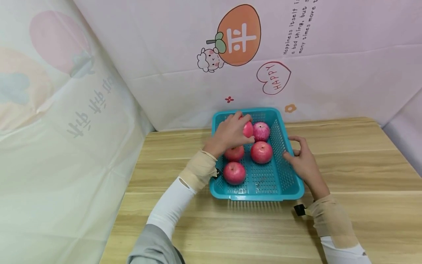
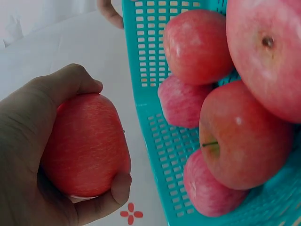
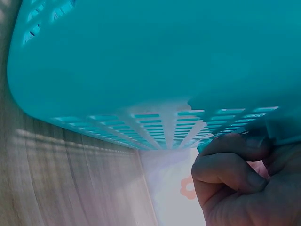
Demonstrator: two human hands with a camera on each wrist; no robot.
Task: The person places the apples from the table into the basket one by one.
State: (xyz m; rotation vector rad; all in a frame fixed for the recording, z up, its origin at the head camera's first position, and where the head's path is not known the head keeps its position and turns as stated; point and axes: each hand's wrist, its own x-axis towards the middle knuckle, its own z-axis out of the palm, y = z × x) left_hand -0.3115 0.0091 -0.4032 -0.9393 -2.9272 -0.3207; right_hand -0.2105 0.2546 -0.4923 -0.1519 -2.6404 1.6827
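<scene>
My left hand [image 1: 232, 132] grips a red apple [image 2: 89, 146] over the far left part of a teal plastic basket [image 1: 260, 197]. In the left wrist view, thumb and fingers curl round that apple, which is held apart from the others. Several more apples [image 1: 261, 152] lie in the basket, toward its left and far sides; one apple [image 1: 234, 154] is partly covered by my left hand. My right hand [image 1: 304, 165] holds the basket's right rim, its thumb at the top edge and its fingers curled. The right wrist view shows the basket's slotted outer wall [image 3: 141, 70] beside the bent fingers.
The basket stands on a wood-grain table [image 1: 356, 165] near its back edge. Behind rises a pale printed cloth [image 1: 165, 91], and another cloth [image 1: 66, 183] hangs at the left. A small black piece [image 1: 299, 209] sits by the right wrist wrap.
</scene>
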